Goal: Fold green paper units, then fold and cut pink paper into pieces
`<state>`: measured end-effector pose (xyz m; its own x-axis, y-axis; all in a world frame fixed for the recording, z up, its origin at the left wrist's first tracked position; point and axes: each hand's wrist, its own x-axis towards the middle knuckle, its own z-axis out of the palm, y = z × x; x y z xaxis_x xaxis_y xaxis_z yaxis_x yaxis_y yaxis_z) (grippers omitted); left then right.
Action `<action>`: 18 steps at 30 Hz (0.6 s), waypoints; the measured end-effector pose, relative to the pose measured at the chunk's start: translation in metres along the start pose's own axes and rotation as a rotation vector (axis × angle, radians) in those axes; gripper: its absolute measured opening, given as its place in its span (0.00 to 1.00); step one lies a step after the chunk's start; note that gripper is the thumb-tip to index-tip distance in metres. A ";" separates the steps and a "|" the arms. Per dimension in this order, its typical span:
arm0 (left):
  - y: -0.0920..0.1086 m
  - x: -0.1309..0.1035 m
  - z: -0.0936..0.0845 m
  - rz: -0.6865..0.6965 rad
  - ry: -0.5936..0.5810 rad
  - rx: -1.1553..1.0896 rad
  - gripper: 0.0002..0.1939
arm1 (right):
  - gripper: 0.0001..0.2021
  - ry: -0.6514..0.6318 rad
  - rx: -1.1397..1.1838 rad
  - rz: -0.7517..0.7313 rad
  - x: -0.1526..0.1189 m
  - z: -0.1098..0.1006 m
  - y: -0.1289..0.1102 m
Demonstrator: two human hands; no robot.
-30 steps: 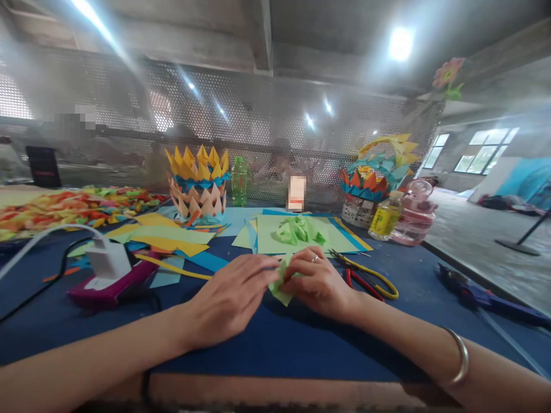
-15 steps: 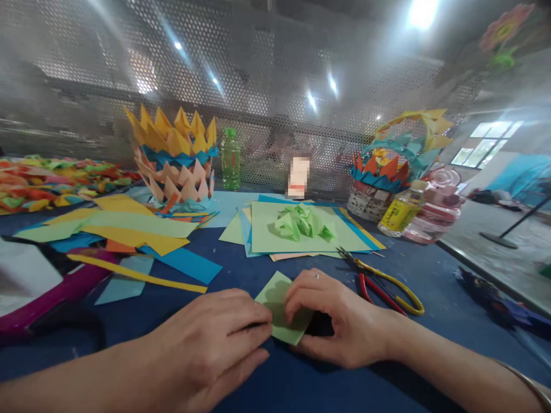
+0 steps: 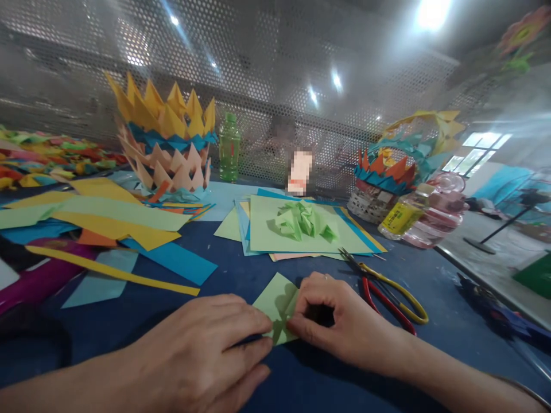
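A small light green paper [image 3: 278,298] lies on the dark blue table, with a crease or raised flap at its right side. My left hand [image 3: 210,344] rests palm down, its fingertips on the paper's lower left edge. At the right edge, my right hand [image 3: 340,315] pinches the paper between curled fingers and thumb. Beyond them, several folded green pieces [image 3: 303,221] sit on a stack of coloured sheets [image 3: 262,235]. Pliers [image 3: 387,287] with red and yellow handles lie beside my right hand.
Paper strips [image 3: 116,212] and a purple tool [image 3: 38,275] are on the left. Behind stand a folded-paper basket [image 3: 167,137], a green bottle [image 3: 229,149], a second basket [image 3: 379,189] and a yellow-labelled bottle [image 3: 402,215]. Another tool [image 3: 499,307] lies at far right.
The view has shifted and tilted slightly. My right thumb has moved up from under the paper's lower corner onto its right edge, where the fingers now close on it. My left hand stays nearly in place.
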<state>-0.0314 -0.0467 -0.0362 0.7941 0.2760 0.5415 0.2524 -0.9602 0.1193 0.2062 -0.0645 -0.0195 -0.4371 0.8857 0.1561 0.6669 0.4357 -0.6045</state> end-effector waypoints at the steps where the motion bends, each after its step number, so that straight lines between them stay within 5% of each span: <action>1: 0.000 0.000 0.000 -0.003 0.003 0.001 0.12 | 0.10 0.017 -0.016 0.028 0.000 0.002 -0.001; 18: 0.000 0.002 0.002 0.023 0.066 -0.003 0.11 | 0.09 0.094 -0.106 0.070 0.000 0.012 -0.004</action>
<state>-0.0293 -0.0464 -0.0366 0.7615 0.2506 0.5978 0.2327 -0.9664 0.1087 0.1963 -0.0683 -0.0268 -0.3318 0.9236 0.1920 0.7560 0.3820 -0.5315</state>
